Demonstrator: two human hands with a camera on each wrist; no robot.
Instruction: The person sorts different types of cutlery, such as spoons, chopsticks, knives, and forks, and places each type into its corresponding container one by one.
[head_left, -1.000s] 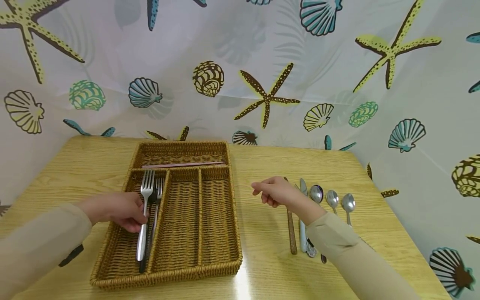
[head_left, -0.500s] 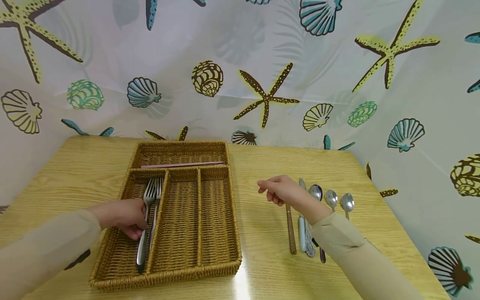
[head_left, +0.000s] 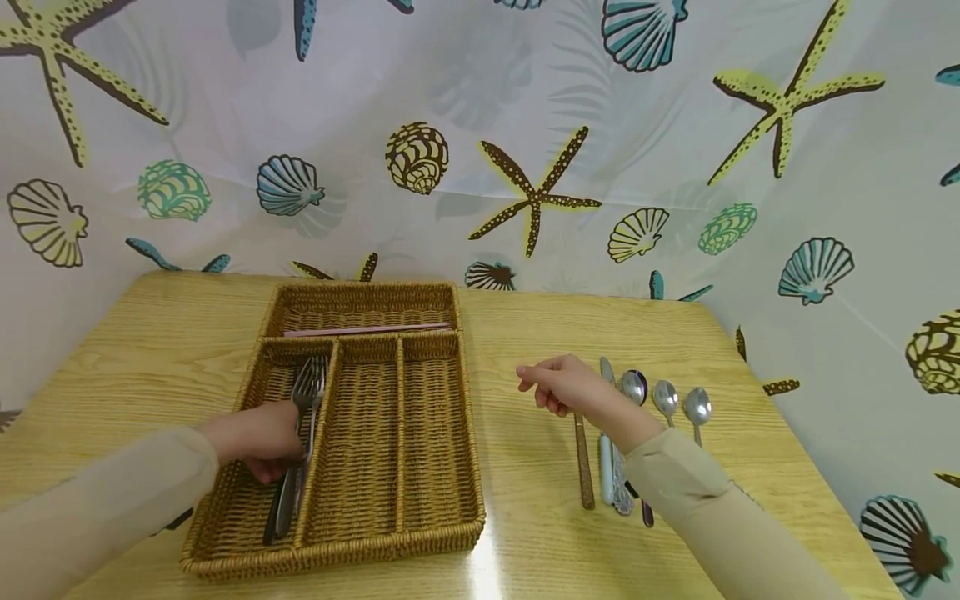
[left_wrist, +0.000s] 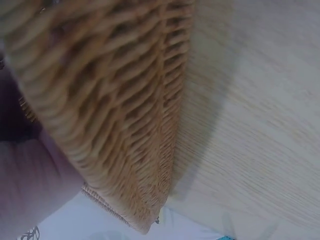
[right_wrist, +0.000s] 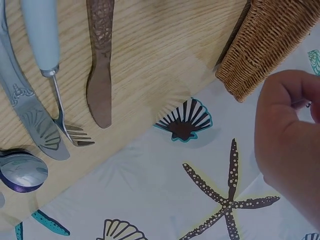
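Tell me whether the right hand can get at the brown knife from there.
Yes, most likely: the right hand is close to the brown knife and seems to hold nothing. In the right wrist view, nothing lies across the knife's visible part, and bare table shows beside its blade.

Silver forks (head_left: 304,390) lengthwise in leftmost compartment (head_left: 240,521) of wicker tray (head_left: 390,546)

Room over middle compartment (head_left: 363,442), divider (head_left: 315,450) beside left hand (head_left: 264,435)
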